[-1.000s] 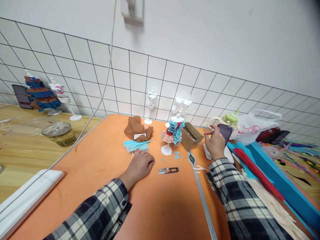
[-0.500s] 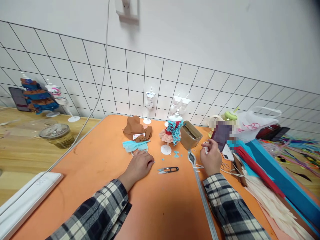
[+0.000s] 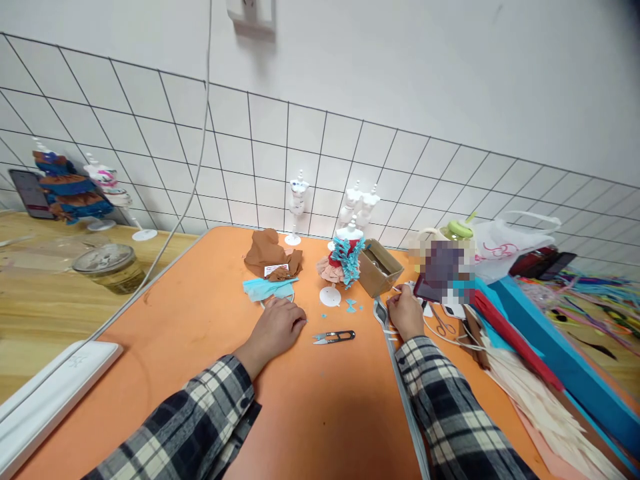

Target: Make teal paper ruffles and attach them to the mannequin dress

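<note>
My left hand (image 3: 276, 331) rests on the orange table, back up, fingers loosely curled with nothing visible in them. Its knuckles lie at the front edge of a light blue cloth strip (image 3: 267, 288). Thread snips (image 3: 334, 337) lie to its right. My right hand (image 3: 406, 313) is closed, fingertips together beside the small cardboard box (image 3: 378, 272); what they hold, if anything, is too small to tell. A grey zipper-like strip (image 3: 406, 400) runs along its left. Between the hands stands a mini dress form (image 3: 345, 257) in a red, blue and peach ruffled dress.
Brown fabric (image 3: 270, 253) lies at the back left. Bare dress forms (image 3: 297, 203) stand by the wire grid. A phone (image 3: 440, 270), scissors (image 3: 444, 325), a plastic bag (image 3: 500, 247) and fabric strips (image 3: 530, 393) crowd the right. A white power strip (image 3: 60, 380) lies on the left.
My right hand has moved left and slightly back, away from the phone to beside the cardboard box, and its fingers have closed. My left hand stays in place. The view has shifted slightly.
</note>
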`<state>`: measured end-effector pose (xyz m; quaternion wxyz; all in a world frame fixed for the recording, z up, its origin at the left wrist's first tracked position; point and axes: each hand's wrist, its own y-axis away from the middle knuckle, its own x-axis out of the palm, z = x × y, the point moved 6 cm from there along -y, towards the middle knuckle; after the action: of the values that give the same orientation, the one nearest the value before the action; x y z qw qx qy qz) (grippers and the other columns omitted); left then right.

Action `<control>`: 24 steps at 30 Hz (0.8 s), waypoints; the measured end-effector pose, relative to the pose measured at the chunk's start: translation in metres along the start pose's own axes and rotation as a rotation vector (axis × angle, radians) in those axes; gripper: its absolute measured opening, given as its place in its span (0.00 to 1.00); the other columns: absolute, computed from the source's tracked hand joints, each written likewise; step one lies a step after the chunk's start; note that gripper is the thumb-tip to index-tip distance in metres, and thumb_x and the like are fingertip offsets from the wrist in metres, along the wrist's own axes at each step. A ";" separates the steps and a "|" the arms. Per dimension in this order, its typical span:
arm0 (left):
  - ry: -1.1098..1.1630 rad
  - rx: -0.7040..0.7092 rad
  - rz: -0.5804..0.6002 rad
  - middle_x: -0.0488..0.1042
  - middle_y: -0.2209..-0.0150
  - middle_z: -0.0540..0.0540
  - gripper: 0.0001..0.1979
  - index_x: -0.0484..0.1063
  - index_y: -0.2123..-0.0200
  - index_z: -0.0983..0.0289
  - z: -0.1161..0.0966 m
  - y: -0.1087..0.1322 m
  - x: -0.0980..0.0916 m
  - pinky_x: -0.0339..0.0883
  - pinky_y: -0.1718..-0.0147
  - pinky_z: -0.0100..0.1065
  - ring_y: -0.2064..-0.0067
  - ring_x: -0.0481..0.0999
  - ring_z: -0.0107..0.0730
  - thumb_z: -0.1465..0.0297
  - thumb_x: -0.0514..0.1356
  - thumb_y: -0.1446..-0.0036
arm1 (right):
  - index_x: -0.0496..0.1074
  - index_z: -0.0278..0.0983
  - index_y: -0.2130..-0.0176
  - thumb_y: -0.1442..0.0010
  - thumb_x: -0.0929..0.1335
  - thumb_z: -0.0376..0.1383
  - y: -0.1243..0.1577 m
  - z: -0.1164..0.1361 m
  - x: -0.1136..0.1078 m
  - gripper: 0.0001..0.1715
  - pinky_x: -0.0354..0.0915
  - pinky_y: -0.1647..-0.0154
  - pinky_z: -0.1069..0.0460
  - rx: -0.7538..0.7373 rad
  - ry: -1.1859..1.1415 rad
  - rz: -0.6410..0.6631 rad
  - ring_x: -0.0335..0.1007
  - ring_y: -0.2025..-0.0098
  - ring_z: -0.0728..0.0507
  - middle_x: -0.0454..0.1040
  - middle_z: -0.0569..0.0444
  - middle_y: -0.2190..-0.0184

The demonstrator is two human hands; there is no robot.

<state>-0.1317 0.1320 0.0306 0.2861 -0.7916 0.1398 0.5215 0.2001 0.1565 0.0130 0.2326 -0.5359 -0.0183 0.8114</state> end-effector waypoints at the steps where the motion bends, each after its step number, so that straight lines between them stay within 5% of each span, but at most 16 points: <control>1: 0.001 0.001 0.001 0.77 0.68 0.54 0.09 0.76 0.66 0.61 0.000 0.000 0.000 0.56 0.58 0.43 0.61 0.72 0.40 0.69 0.56 0.38 | 0.63 0.36 0.50 0.43 0.66 0.32 0.001 0.001 -0.001 0.20 0.58 0.60 0.48 -0.004 -0.037 -0.021 0.71 0.57 0.38 0.78 0.51 0.67; 17: -0.008 0.007 -0.002 0.78 0.68 0.54 0.09 0.76 0.66 0.61 -0.001 0.000 -0.002 0.57 0.57 0.43 0.61 0.72 0.40 0.70 0.56 0.38 | 0.64 0.38 0.56 0.46 0.65 0.29 0.020 0.025 0.016 0.16 0.60 0.62 0.49 -0.075 -0.118 0.049 0.73 0.60 0.40 0.77 0.51 0.66; 20: -0.005 0.006 -0.006 0.78 0.68 0.54 0.09 0.76 0.66 0.61 -0.001 0.000 -0.002 0.57 0.57 0.44 0.60 0.72 0.41 0.70 0.56 0.38 | 0.64 0.38 0.56 0.45 0.65 0.33 0.027 0.028 0.000 0.14 0.60 0.62 0.49 -0.066 -0.165 -0.037 0.72 0.61 0.39 0.78 0.50 0.66; 24: -0.002 0.014 -0.001 0.77 0.68 0.54 0.08 0.76 0.66 0.60 -0.001 0.000 -0.001 0.56 0.57 0.44 0.61 0.72 0.41 0.70 0.56 0.39 | 0.64 0.37 0.57 0.42 0.66 0.41 0.020 0.037 -0.051 0.15 0.60 0.64 0.50 -0.036 -0.240 -0.348 0.71 0.63 0.40 0.77 0.48 0.63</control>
<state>-0.1311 0.1311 0.0323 0.2922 -0.7891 0.1427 0.5211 0.1765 0.1262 0.0673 0.3560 -0.4281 -0.1526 0.8165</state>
